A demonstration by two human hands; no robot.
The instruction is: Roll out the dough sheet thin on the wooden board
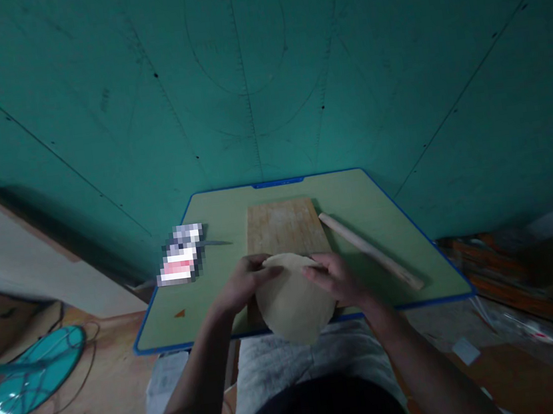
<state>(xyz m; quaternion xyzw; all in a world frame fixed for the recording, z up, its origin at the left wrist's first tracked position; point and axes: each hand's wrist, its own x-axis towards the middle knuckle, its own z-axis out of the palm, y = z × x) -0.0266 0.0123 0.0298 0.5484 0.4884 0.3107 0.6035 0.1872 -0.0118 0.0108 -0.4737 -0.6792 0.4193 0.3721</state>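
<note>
A thin round sheet of dough (296,305) hangs from both hands over the near end of a wooden cutting board (281,223). My left hand (248,281) pinches its upper left edge, thumb on the face towards me. At the upper right edge, my right hand (338,276) grips it with thumb and fingers. The sheet's lower part droops past the table's front edge and covers the near part of the board. A wooden rolling pin (370,249) lies slantwise to the right of the board.
The board stands on a small green table (384,221) with a blue rim, against a green wall (262,88). On its left lie a pixelated rectangular item (182,255), a knife blade (218,242) and a small orange triangle (180,313). A round turquoise base (49,366) stands on the floor.
</note>
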